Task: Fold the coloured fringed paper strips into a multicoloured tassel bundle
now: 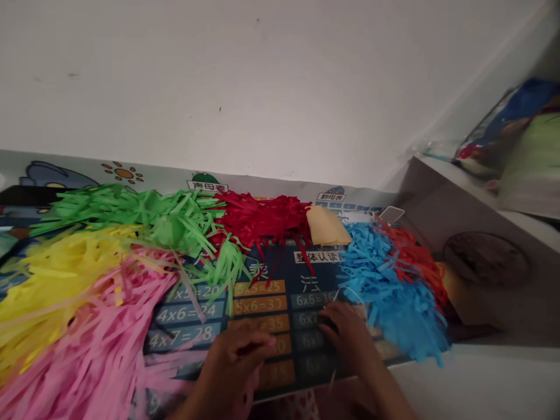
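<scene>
My left hand point(231, 367) is closed at the front edge of the printed mat, thumb and index finger pinched together. Some pink paper point(251, 386) shows under its palm, partly hidden by the fingers. To its right, my right hand point(347, 335) has its fingers curled over the mat. A thin white string point(352, 290) loops up from its fingertips, close to the fringed blue paper strips point(389, 286). Pink paper strips point(100, 332) spread out left of my left hand. Low light and blur hide the details of both grips.
Yellow point(65, 262), green point(131, 210) and red point(266, 219) strips lie along the left and back. A tan paper piece point(328, 226) and orange-red strips point(413, 254) sit further right, beside a grey box point(476, 251). A white wall point(245, 87) rises behind the mat point(188, 312).
</scene>
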`<state>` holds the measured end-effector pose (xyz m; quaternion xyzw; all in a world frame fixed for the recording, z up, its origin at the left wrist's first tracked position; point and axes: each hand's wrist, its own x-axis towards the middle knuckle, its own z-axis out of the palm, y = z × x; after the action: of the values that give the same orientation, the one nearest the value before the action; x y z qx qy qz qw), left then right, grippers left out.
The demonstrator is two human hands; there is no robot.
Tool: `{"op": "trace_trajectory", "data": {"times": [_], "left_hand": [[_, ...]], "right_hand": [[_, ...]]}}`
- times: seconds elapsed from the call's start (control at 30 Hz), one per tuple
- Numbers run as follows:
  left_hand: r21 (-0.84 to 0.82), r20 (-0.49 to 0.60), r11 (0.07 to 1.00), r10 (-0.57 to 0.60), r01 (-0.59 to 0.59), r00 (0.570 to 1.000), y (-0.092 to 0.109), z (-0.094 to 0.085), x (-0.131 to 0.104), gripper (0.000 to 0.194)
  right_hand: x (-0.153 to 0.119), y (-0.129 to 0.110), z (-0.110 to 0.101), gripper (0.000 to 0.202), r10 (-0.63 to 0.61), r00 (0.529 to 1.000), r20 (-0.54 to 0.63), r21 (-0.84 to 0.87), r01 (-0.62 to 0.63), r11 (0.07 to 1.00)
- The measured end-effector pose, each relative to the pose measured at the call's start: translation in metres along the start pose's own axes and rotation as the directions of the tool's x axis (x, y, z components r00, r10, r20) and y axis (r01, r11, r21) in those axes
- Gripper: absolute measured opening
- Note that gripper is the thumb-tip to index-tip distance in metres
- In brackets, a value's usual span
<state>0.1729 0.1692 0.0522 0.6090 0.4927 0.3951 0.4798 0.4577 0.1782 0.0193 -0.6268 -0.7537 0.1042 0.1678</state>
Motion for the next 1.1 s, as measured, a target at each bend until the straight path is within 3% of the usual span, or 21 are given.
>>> {"op": "trace_trajectory", "data": {"times": [0.13,0.2,0.27,0.33,0.4,0.47,0.53,0.73,0.87,0.97,1.1], "left_hand": [[-0.263,0.032,0.939,-0.222,0.223,0.974,-0.004,0.01,0.003,0.025],[-0.4,0.078,0.857,-0.322,0.325,0.944,-0.003,0.015,0.001,0.036],[-0.504,0.124,0.769,-0.387,0.394,0.914,0.0,0.017,-0.003,0.041],[-0.587,0.152,0.682,-0.437,0.437,0.886,0.004,0.015,-0.007,0.042],[-0.661,0.162,0.606,-0.459,0.441,0.874,0.009,0.012,-0.01,0.042],[-0.715,0.174,0.552,-0.455,0.43,0.873,0.012,0.008,-0.013,0.041],[-0.737,0.179,0.53,-0.444,0.419,0.878,0.013,0.004,-0.016,0.04],[-0.721,0.153,0.58,-0.401,0.38,0.903,0.007,-0.001,-0.024,0.035],[-0.675,0.12,0.631,-0.415,0.381,0.902,0.007,-0.001,-0.026,0.033],[-0.577,0.062,0.734,-0.397,0.358,0.916,0.008,-0.002,-0.027,0.024],[-0.375,0.031,0.895,-0.246,0.239,0.969,0.009,-0.004,-0.027,0.011]], "right_hand": [[0.008,-0.001,-0.001,0.014,0.0,1.0,0.02,0.08,-0.001,0.997],[0.008,-0.015,-0.005,0.018,-0.016,1.0,0.003,0.131,0.015,0.991],[0.003,-0.037,-0.007,0.02,0.042,0.999,-0.013,0.304,-0.036,0.952],[-0.006,-0.066,-0.006,0.019,0.148,0.985,0.086,0.585,-0.17,0.793],[-0.015,-0.095,-0.001,0.017,0.172,0.949,0.265,0.778,-0.316,0.543],[-0.02,-0.117,0.005,0.016,0.129,0.92,0.371,0.836,-0.391,0.386],[-0.019,-0.13,0.01,0.018,0.127,0.908,0.4,0.853,-0.419,0.312],[-0.01,-0.134,0.007,0.018,0.128,0.916,0.379,0.848,-0.4,0.347],[-0.009,-0.137,0.003,0.022,0.142,0.9,0.413,0.84,-0.436,0.322],[-0.008,-0.14,0.003,0.023,0.162,0.888,0.43,0.857,-0.458,0.234],[-0.006,-0.138,0.004,0.039,0.15,0.871,0.468,0.869,-0.485,0.101]]}}
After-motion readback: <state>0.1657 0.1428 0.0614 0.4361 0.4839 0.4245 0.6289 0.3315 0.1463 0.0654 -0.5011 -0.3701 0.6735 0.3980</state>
